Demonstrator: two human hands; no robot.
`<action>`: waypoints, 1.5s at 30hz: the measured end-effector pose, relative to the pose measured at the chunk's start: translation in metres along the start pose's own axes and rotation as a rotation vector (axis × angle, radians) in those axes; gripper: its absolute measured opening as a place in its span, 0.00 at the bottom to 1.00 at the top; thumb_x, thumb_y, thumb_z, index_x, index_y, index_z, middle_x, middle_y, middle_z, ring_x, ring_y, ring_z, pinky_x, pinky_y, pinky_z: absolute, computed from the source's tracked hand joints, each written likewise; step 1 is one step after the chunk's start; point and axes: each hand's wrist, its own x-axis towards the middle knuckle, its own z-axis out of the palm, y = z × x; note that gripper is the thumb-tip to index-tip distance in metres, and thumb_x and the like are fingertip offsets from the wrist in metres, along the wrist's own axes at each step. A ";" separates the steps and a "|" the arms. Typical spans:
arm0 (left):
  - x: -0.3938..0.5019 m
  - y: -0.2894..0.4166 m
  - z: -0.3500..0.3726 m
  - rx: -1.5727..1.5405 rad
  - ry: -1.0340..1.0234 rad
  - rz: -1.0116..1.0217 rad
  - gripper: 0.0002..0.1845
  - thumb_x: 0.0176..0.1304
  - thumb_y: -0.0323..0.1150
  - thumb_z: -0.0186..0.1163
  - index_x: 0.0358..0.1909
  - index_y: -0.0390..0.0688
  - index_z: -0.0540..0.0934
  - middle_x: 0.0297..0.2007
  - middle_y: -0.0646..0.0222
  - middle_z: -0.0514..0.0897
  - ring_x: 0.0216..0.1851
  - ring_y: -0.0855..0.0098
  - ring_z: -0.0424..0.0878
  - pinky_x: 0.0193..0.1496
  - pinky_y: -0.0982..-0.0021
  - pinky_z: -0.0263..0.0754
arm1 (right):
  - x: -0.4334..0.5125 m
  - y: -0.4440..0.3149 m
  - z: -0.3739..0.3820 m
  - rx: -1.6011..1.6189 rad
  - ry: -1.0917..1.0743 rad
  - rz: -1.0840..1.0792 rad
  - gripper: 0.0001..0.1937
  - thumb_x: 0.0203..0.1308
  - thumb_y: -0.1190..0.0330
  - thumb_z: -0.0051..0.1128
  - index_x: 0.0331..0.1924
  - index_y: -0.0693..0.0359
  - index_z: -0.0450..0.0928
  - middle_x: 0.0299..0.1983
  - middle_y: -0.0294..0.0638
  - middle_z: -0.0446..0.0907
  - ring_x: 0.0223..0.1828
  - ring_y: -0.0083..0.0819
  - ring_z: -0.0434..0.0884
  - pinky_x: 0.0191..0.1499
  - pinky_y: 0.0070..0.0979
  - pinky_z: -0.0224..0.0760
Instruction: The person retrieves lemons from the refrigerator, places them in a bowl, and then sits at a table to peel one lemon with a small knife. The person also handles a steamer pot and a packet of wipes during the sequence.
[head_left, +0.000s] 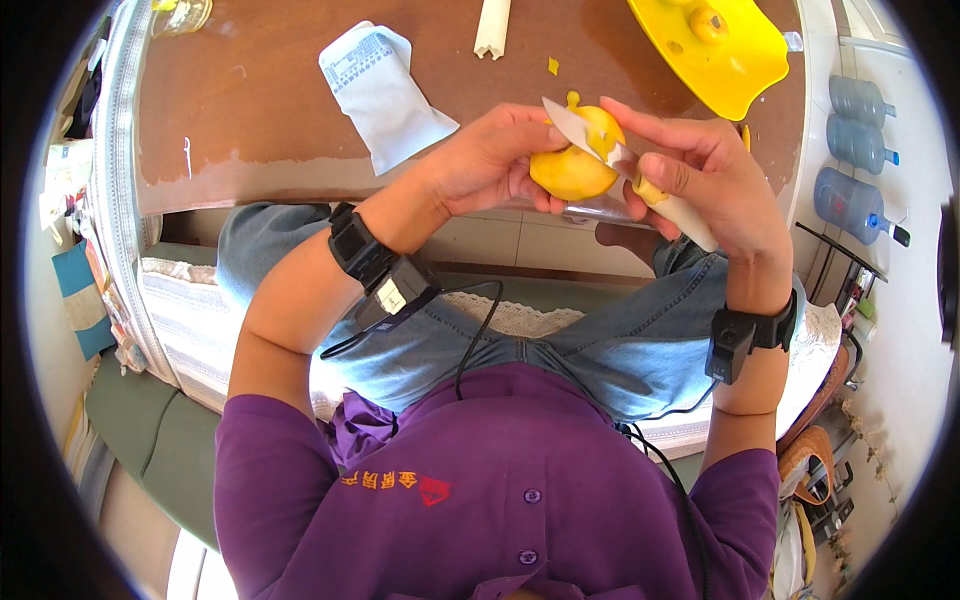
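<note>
My left hand (502, 154) grips a yellow fruit (574, 178) between thumb and fingers, just above the table's near edge. The fruit's surface looks partly pared, and its far side is hidden by the blade. In my right hand (709, 169) is a small kitchen knife with a white handle (688, 221). Its steel blade (574, 129) lies slantwise across the fruit, tip toward my left thumb. A yellow piece of peel (649, 189) sits by the base of the blade, near my right thumb. Another bit of yellow peel (573, 99) shows just beyond the fruit.
A yellow plastic tray (739, 79) with fruit (709, 25) stands at the far right of the brown table (247, 97). Left of centre lies a pale printed packet (397, 97). Beyond my hands are a white strip (492, 26) and a peel scrap (553, 66). A glass jar (182, 16) stands far left.
</note>
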 end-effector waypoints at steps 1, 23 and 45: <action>0.000 0.000 0.000 0.004 -0.002 0.002 0.19 0.66 0.36 0.49 0.52 0.32 0.69 0.40 0.58 0.81 0.28 0.69 0.83 0.29 0.78 0.81 | 0.000 0.000 0.000 -0.017 0.024 0.022 0.21 0.61 0.68 0.55 0.59 0.57 0.69 0.23 0.36 0.77 0.16 0.14 0.70 0.19 0.11 0.65; -0.007 0.048 0.013 0.841 -0.080 0.046 0.24 0.52 0.22 0.63 0.53 0.36 0.74 0.43 0.69 0.81 0.44 0.79 0.77 0.51 0.77 0.71 | 0.001 0.002 0.001 0.013 -0.181 -0.017 0.18 0.58 0.73 0.56 0.54 0.57 0.75 0.26 0.35 0.79 0.21 0.15 0.74 0.21 0.12 0.67; -0.003 0.051 0.013 0.810 0.326 0.092 0.24 0.47 0.20 0.64 0.48 0.39 0.69 0.42 0.68 0.79 0.45 0.76 0.77 0.51 0.75 0.71 | 0.023 0.011 -0.007 -0.076 0.378 -0.064 0.16 0.62 0.62 0.52 0.47 0.67 0.77 0.20 0.35 0.77 0.15 0.16 0.73 0.19 0.11 0.66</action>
